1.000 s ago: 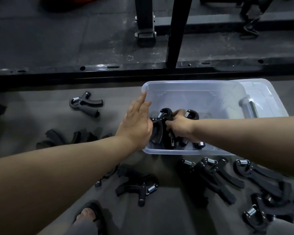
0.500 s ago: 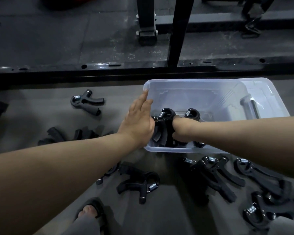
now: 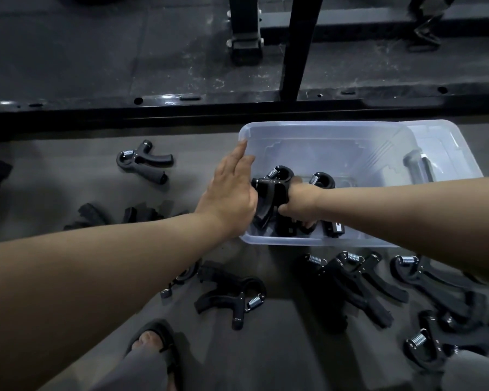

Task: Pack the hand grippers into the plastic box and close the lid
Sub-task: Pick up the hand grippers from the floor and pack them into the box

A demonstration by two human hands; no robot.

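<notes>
lone gripper (image 3: pixel 144 165): well out to the left of the left hand, on the grey matte floor; curved black handles, a bright coil spring at the head.
floor gripper (image 3: pixel 232 297): just under the left forearm, lying on its side; same hard black plastic and steel spring.
left hand (image 3: pixel 229 193): flat, fingers straight and close together, palm against the outside of the box's left wall; it holds nothing.
plastic box (image 3: pixel 322 128): between and beyond both hands; clear, thin-walled, with rounded corners; probably light and quick to slide.
held gripper (image 3: pixel 271 187): inside the box, just right of the left hand, head and spring upward.
right hand (image 3: pixel 299 204): down in the box, fingers curled round the held gripper's handles.
second gripper (image 3: pixel 322 179): in the box, just behind the right wrist.
step in hand: seating this gripper at the box's left end, by my reading.
doing it well: brace the wall with the left palm so the box does not skate; nest the curved handles against the neighbour to save room; let go only once it rests.
loose grippers (image 3: pixel 347 280): below the right forearm, a tangled cluster not yet packed.
lid (image 3: pixel 458 153): seemingly past the right forearm at the box's far end; translucent, not on.
</notes>
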